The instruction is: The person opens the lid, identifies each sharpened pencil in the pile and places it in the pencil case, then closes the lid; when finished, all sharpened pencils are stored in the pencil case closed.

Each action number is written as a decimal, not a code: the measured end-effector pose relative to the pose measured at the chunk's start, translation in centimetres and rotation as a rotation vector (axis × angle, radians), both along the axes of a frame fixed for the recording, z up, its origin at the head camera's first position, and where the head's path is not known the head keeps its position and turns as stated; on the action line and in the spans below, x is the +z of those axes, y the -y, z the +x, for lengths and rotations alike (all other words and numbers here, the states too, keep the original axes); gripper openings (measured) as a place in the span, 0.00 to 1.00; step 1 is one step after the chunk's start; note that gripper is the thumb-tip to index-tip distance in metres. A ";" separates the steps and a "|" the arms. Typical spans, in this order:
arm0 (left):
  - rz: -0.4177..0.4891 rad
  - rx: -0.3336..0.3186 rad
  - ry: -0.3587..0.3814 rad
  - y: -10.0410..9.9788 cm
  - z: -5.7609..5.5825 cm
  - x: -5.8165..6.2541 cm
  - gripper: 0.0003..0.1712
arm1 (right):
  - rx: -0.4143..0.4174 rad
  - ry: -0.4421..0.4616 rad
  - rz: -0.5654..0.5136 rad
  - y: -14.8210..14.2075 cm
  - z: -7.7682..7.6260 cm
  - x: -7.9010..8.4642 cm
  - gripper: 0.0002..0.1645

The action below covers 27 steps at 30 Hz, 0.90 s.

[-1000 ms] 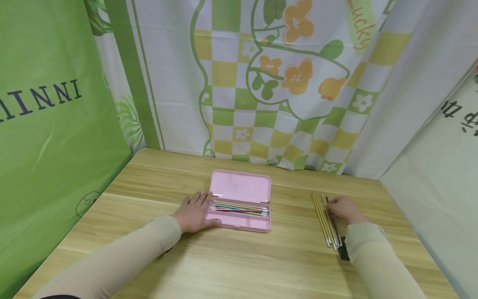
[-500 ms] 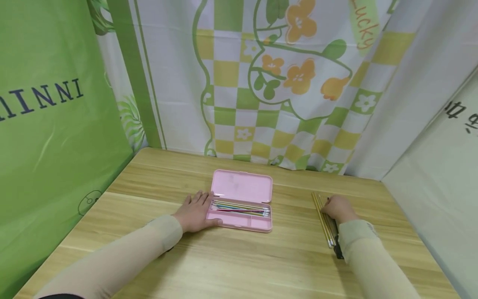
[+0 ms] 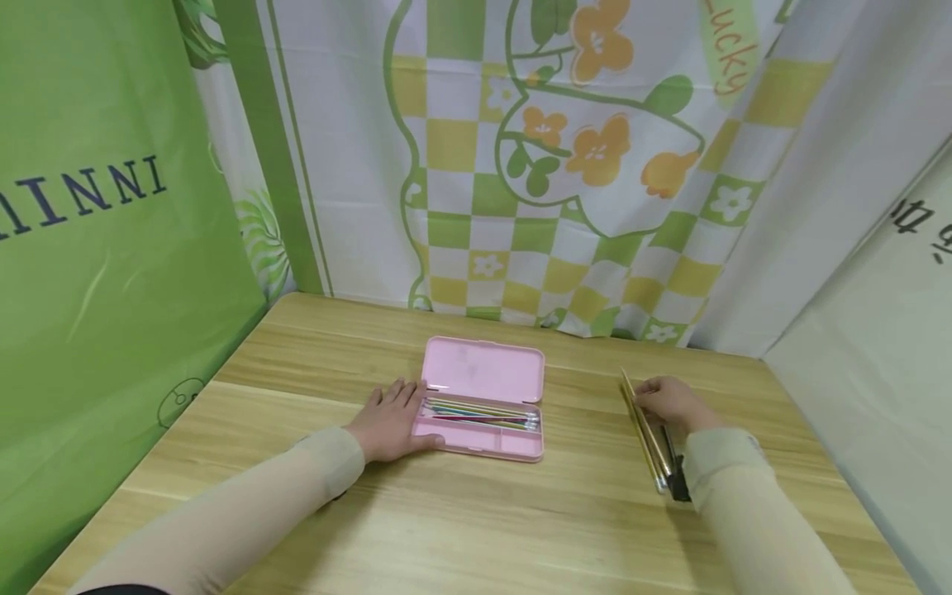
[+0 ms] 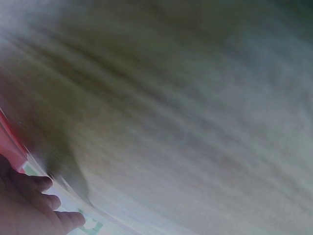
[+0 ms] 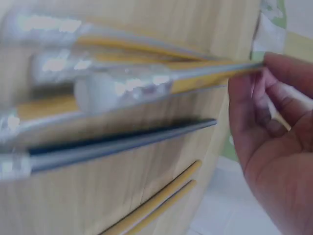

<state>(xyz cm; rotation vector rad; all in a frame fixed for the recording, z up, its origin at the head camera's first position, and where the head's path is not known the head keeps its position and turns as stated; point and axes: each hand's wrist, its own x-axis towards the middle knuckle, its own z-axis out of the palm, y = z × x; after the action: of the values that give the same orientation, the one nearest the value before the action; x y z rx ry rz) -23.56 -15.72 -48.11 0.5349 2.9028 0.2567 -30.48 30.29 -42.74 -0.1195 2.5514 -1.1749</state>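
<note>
My left hand (image 3: pixel 385 423) lies with straight fingers at the left side of an open pink pencil case (image 3: pixel 455 438), its thumb along the front edge. Several colored pencils (image 3: pixel 479 415) lie in the case's long rear compartment. To the right, my right hand (image 3: pixel 673 402) pinches a yellow pencil (image 5: pixel 200 81) between thumb and fingers; its white eraser end points toward the wrist camera. Below it lie other yellow pencils (image 5: pixel 156 205) and a dark pencil (image 5: pixel 122 144). In the left wrist view, only the fingers (image 4: pixel 41 183) of my left hand show, beside a pink edge.
The wooden table (image 3: pixel 476 529) carries everything. The case's lid (image 3: pixel 483 369) stands raised at its back. A patterned curtain (image 3: pixel 461 190) hangs behind the table, with a green cloth (image 3: pixel 111 289) at the left and a white one (image 3: pixel 878 330) at the right.
My right hand has moved a little left and away from me across the pencils, and one yellow pencil's far end has risen in its fingers. My left hand has stayed at the case.
</note>
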 end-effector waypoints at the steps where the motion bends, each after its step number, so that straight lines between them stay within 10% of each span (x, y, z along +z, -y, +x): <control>1: 0.004 0.000 -0.006 0.0 0.0 0.0 0.63 | 0.004 0.010 -0.047 0.2 -0.1 0.2 0.21; 12: 0.004 0.003 0.006 -0.1 0.1 0.4 0.62 | 0.088 0.068 -0.275 4.4 -0.7 1.7 0.27; 27: 0.002 -0.002 0.007 -0.1 0.3 0.5 0.62 | 0.239 0.043 -0.226 11.5 -1.7 2.4 0.20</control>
<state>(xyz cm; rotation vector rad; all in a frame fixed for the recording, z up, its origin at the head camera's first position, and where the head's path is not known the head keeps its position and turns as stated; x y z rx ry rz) -23.26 -15.62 -47.62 0.5360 2.8950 0.2604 -32.18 18.79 -40.33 -0.4347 2.2838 -1.3469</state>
